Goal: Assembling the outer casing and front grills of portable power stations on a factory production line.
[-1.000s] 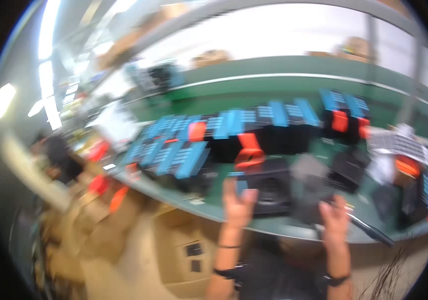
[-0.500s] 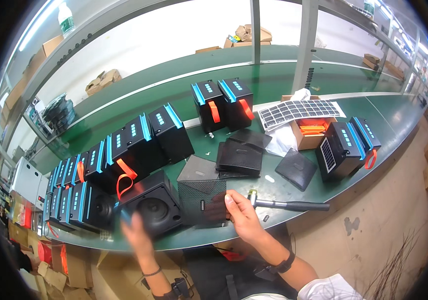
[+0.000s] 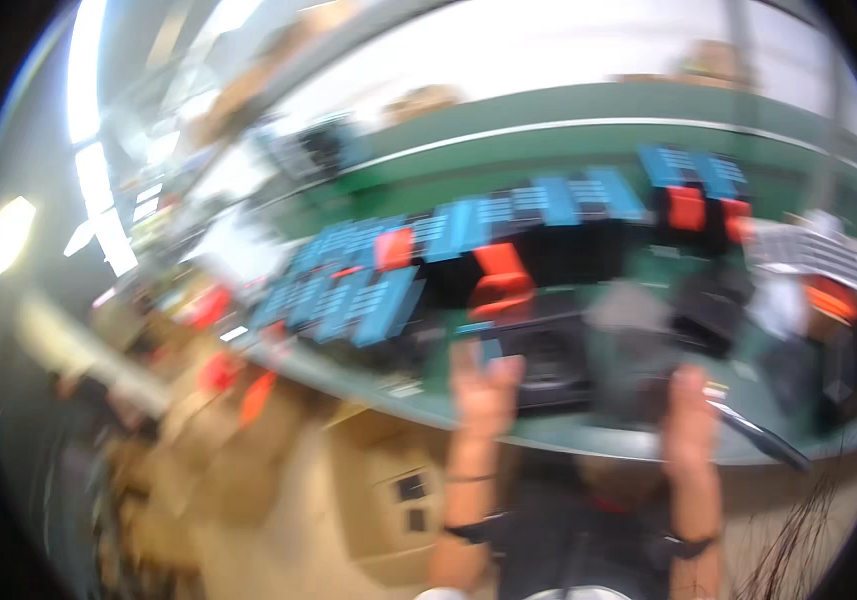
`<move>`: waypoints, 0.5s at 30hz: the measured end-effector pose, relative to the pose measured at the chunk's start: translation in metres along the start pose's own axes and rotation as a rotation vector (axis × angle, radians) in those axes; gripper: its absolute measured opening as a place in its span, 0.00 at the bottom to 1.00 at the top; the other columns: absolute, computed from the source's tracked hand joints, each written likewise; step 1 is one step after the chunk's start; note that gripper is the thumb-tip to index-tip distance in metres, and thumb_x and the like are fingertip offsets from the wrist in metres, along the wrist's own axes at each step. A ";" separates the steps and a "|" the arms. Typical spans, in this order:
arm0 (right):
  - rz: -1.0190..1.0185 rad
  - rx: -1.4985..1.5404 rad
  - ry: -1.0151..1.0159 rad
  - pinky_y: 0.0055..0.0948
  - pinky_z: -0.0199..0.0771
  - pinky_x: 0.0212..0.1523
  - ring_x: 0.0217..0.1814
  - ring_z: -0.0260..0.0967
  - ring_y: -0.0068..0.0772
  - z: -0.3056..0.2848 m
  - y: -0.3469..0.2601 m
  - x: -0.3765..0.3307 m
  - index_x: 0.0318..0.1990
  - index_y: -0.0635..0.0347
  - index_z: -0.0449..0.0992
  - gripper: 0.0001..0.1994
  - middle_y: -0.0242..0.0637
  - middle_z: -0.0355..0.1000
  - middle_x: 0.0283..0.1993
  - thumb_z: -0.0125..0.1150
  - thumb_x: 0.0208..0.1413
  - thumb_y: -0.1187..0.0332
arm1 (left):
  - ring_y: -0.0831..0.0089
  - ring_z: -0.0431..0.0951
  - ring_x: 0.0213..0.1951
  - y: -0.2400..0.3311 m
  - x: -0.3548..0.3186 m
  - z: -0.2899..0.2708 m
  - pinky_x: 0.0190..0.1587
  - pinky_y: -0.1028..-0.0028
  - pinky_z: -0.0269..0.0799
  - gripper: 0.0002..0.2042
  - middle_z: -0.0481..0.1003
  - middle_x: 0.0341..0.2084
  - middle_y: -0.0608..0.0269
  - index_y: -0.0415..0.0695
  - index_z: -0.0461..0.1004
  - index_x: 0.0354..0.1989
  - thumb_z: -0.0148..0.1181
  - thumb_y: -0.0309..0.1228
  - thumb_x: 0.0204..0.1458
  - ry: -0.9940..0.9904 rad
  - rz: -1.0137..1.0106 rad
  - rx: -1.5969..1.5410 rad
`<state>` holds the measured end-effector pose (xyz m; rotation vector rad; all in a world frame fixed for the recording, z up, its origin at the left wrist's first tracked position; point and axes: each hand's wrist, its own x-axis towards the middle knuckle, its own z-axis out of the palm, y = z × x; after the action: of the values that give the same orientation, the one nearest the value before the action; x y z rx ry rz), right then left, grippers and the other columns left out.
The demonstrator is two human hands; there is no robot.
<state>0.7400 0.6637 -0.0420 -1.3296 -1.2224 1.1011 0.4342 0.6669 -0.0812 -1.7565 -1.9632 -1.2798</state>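
Motion blurs the whole head view. My left hand [image 3: 483,392] is at the left front edge of a black speaker box [image 3: 555,352], close to its blue strip; its smeared fingers do not show whether they grip. The box lies with its round speaker upward and an orange strap [image 3: 501,280] behind it. To its right, my right hand [image 3: 690,415] pinches the right edge of a dark mesh grille [image 3: 630,375], held over the bench's front edge. A hammer [image 3: 763,437] with a black handle lies right of that hand.
Several black boxes with blue strips [image 3: 448,230] stand in rows at the left and behind. More dark panels [image 3: 710,305] lie beyond the grille. A solar panel [image 3: 813,252] rests at the right. An open cardboard box [image 3: 373,500] sits below the green bench's edge [image 3: 413,405].
The view has swung left, so the bench appears farther right and more floor shows. My left hand stays by the speaker box; my right still holds the grille.
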 end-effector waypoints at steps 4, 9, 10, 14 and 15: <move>0.012 0.698 0.056 0.30 0.69 0.63 0.63 0.68 0.24 -0.033 0.050 0.017 0.69 0.61 0.65 0.24 0.33 0.69 0.64 0.51 0.73 0.58 | 0.65 0.67 0.62 0.061 0.026 -0.003 0.66 0.67 0.61 0.34 0.68 0.60 0.51 0.35 0.58 0.70 0.62 0.41 0.61 -0.086 -0.232 -0.825; 0.017 0.711 0.017 0.27 0.72 0.59 0.58 0.70 0.22 0.001 0.037 0.020 0.70 0.61 0.64 0.22 0.31 0.69 0.63 0.49 0.74 0.62 | 0.63 0.65 0.65 0.043 0.026 -0.031 0.68 0.66 0.58 0.34 0.65 0.62 0.52 0.36 0.58 0.71 0.61 0.42 0.61 -0.047 -0.248 -0.780; 0.019 0.708 0.006 0.27 0.72 0.59 0.58 0.70 0.22 0.001 0.035 0.019 0.70 0.61 0.64 0.22 0.31 0.69 0.63 0.49 0.74 0.62 | 0.63 0.65 0.65 0.043 0.027 -0.032 0.68 0.66 0.57 0.35 0.65 0.62 0.51 0.36 0.58 0.71 0.62 0.42 0.61 -0.061 -0.258 -0.791; 0.006 0.693 -0.019 0.27 0.73 0.59 0.58 0.71 0.22 -0.003 0.034 0.019 0.70 0.61 0.64 0.22 0.31 0.70 0.63 0.49 0.74 0.62 | 0.62 0.65 0.65 0.046 0.029 -0.032 0.69 0.66 0.57 0.35 0.64 0.63 0.50 0.36 0.58 0.71 0.62 0.43 0.61 -0.080 -0.278 -0.832; -0.011 0.685 -0.046 0.27 0.73 0.58 0.58 0.71 0.23 -0.003 0.034 0.020 0.70 0.61 0.64 0.22 0.32 0.70 0.63 0.49 0.74 0.62 | 0.62 0.65 0.65 0.044 0.029 -0.031 0.69 0.66 0.57 0.35 0.64 0.63 0.50 0.36 0.58 0.71 0.62 0.43 0.61 -0.073 -0.279 -0.833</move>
<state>0.7487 0.6832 -0.0758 -0.7712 -0.7668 1.3830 0.4537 0.6615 -0.0241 -1.8746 -1.8924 -2.4197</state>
